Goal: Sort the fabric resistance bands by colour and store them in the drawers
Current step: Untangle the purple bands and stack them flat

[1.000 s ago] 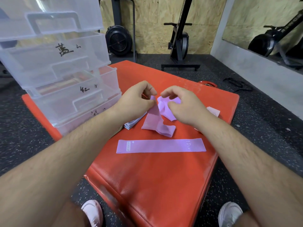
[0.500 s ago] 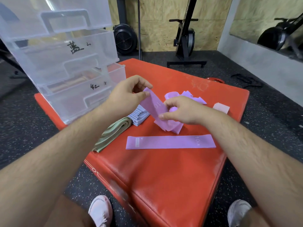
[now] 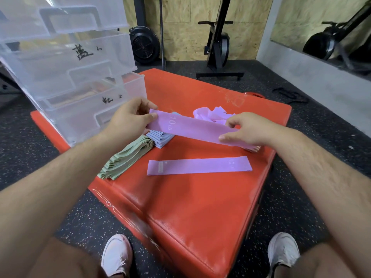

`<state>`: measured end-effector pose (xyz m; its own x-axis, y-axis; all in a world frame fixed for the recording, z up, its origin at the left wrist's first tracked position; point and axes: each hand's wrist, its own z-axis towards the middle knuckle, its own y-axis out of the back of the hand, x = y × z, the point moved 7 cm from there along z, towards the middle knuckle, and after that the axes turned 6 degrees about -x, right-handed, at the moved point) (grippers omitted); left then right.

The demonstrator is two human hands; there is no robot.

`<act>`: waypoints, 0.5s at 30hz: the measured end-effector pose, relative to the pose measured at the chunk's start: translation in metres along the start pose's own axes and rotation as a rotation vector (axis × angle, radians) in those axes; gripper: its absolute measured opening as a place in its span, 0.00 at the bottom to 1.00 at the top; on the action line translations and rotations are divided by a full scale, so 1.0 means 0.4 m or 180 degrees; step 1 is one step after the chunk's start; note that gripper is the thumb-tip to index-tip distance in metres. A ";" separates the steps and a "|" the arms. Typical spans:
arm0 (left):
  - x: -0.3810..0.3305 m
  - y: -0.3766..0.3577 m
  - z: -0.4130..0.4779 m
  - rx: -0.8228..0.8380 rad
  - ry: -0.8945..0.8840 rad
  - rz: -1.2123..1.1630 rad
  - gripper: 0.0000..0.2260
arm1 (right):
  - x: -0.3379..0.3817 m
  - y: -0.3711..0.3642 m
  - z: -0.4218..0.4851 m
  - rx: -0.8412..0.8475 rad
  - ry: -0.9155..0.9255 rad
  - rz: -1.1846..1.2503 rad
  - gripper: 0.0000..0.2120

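Red vinyl padded block on speckled black gym floor; it carries everything.

Stack of clear plastic drawers on the block's far left corner, with handwritten characters on two fronts.

Lilac flat-woven fabric band: you hold it pulled out straight above the block's middle, between your hands. Its long axis runs left to right, the left end farther from you. "10 LB" is printed near the left end.

Second lilac band lies flat on the block just nearer you, long axis left to right, with "10" at its right end.

Folded sage-green bands sit left, beside a pale blue stack. A loose lilac heap lies behind the held band.

Left hand: fingers and thumb pinch the band's left end.
Right hand: fingers pinch the right end.
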<state>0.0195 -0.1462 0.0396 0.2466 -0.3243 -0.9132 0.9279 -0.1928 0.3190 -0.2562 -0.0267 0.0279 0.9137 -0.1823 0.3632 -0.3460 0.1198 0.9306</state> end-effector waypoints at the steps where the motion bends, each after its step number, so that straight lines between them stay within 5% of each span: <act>1: 0.008 0.001 -0.003 -0.0041 0.0069 -0.0011 0.08 | -0.019 0.004 -0.005 0.0038 -0.0066 -0.0015 0.20; 9: 0.095 0.020 -0.041 -0.0045 0.0451 0.0029 0.11 | -0.156 0.007 -0.047 0.0307 -0.0425 0.0916 0.05; 15: 0.164 -0.021 -0.090 0.0031 0.0369 0.0698 0.07 | -0.200 -0.024 -0.078 0.0161 -0.0663 0.1451 0.10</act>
<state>0.0380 -0.1325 -0.0319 0.4728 -0.2511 -0.8446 0.8460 -0.1386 0.5148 -0.3192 0.0170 -0.0116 0.6070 -0.3140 0.7300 -0.7147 0.1860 0.6743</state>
